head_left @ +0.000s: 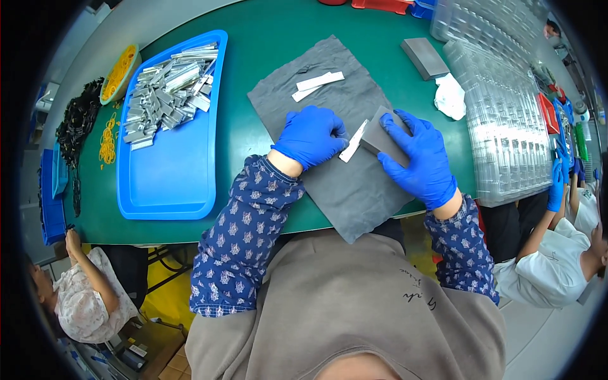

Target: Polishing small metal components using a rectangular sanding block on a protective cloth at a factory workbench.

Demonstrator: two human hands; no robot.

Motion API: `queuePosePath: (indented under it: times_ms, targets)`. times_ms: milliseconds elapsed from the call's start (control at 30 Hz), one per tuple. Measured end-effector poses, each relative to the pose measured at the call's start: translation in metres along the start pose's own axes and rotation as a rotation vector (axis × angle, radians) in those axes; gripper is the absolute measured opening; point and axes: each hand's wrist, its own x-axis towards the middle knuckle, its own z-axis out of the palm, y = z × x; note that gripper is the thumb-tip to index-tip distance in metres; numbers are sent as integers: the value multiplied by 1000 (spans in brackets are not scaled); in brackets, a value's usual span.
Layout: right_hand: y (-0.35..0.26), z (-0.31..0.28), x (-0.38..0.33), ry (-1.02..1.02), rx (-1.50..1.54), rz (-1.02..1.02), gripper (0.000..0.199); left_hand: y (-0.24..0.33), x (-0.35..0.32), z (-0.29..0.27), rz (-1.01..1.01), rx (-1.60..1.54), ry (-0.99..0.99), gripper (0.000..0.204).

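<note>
Currently we have both hands in blue gloves on one grey cloth [342, 107] spread on the green tabletop [266, 31], reaching from mid-table to the near edge and hanging slightly over it. Our left hand [310, 136] is curled down with fingertips pinning one pale flat metal strip [353, 142] against the cloth. Our right hand [415, 155] grips one grey block [382, 138], fingers wrapped over its top, with the block's edge touching the strip.

Two more pale strips [318, 84] lie on the cloth toward its far end, just beside each other, well apart from the hands.

One blue tray [171, 171] sits toward the left side of the tabletop, with a pile of metal strips [168, 92] heaped in its far half; too many and too overlapped to count. Near half of the tray is bare.

One yellow bowl [119, 73] of yellow bands sits at the far left edge, with loose yellow bands [107, 139] spilled on the tabletop beside the tray. A heap of black bits [76, 123] lies along the left edge.

One second grey block [424, 57] lies toward the far right, with one crumpled white rag [450, 96] next to it. Clear plastic trays [506, 120] are stacked along the right edge; count unclear.
</note>
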Motion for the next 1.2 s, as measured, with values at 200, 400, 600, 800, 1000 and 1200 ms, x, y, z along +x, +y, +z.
queuePosePath:
  times_ms: [200,400,600,800,1000,1200]
  targets:
    - [-17,4,14,-64,-193,66,56,-4,3,2,11,-76,-3,14]
    - [-50,7,-2,-122,-185,-59,56,-7,-1,10,33,-52,87,13]
    - [-38,4,12,-117,-211,35,57,-4,-2,10,27,-24,94,14]
    - [-33,4,8,-113,-200,-19,57,-6,-4,10,34,-35,90,14]
    - [-51,12,-6,-87,-268,-40,58,-4,-2,14,24,-36,99,14]
    - [-43,5,9,-136,-276,41,58,-6,-4,12,15,-8,90,15]
